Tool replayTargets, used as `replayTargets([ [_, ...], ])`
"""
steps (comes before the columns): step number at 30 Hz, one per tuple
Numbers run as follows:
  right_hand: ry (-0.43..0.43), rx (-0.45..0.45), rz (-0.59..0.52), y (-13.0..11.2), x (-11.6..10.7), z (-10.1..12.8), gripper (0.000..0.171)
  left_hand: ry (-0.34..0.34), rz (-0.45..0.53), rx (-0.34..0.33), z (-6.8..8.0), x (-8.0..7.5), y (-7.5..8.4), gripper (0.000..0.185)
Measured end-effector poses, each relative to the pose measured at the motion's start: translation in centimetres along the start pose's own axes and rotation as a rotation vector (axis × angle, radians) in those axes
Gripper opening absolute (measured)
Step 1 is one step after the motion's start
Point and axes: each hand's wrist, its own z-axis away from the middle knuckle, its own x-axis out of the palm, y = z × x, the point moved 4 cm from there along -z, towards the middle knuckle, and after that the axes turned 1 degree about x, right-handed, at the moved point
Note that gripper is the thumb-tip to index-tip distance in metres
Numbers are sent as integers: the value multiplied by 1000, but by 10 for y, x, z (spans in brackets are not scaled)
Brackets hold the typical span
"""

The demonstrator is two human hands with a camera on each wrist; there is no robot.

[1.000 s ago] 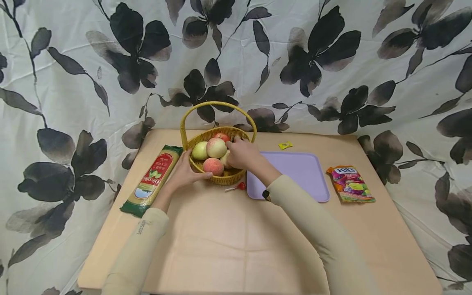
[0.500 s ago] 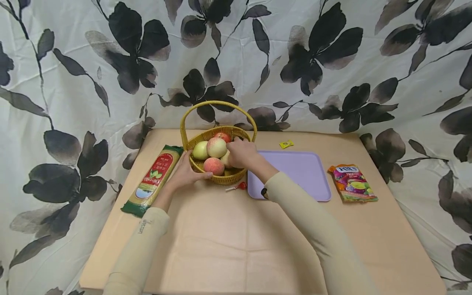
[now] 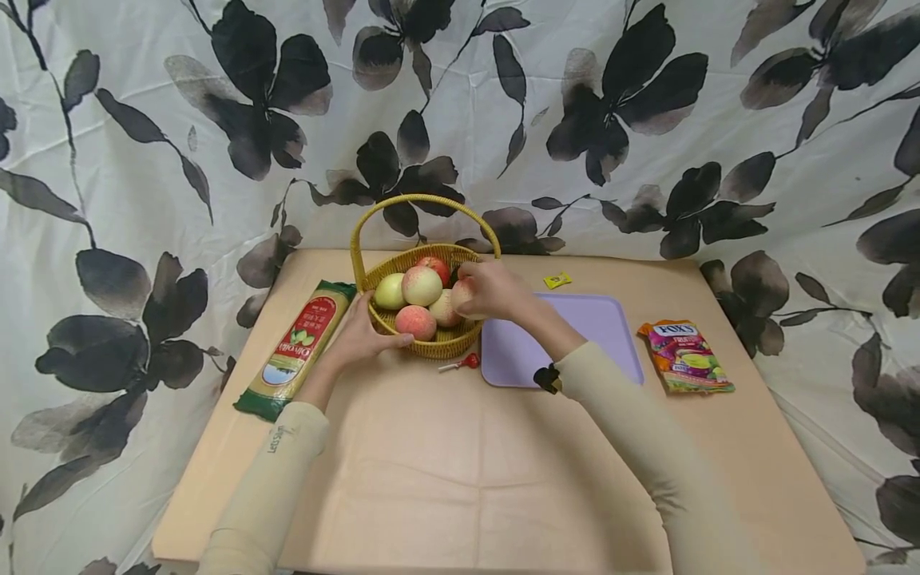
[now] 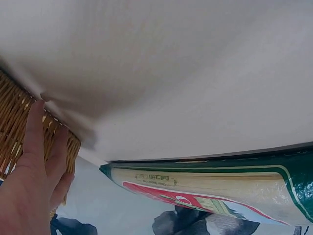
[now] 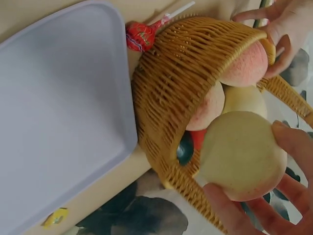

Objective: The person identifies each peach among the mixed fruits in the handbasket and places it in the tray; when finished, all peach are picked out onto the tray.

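Observation:
A yellow wicker basket (image 3: pixel 444 343) (image 5: pixel 181 83) with a hoop handle stands at the back of the table and holds several peaches (image 3: pixel 421 286). My right hand (image 3: pixel 490 289) grips one pale peach (image 5: pixel 240 154) (image 3: pixel 461 294), lifted just above the basket's right rim. My left hand (image 3: pixel 364 334) (image 4: pixel 29 181) lies against the basket's front left wall (image 4: pixel 19 127), thumb along its rim by a pink peach (image 3: pixel 415 323).
A lilac tray (image 3: pixel 596 327) (image 5: pixel 54 122) lies right of the basket, a red lollipop (image 3: pixel 469 362) (image 5: pixel 142 35) at its near corner. A long pasta packet (image 3: pixel 302 343) (image 4: pixel 220 186) lies left, a candy bag (image 3: pixel 684 356) right, a small yellow sweet (image 3: pixel 557 280) behind the tray.
My right hand has come up out of the basket and shifted right, holding a pale peach. The left hand has stayed on the basket.

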Motion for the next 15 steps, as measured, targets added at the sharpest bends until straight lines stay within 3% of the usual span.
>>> replayTargets([
  [8,1,4,-99,14,-18,22,56,4,-5,7,-1,0,-1,136],
  [15,-13,6,-173,29,-22,42,43,-2,-17,2,0,0,-3,136],
])
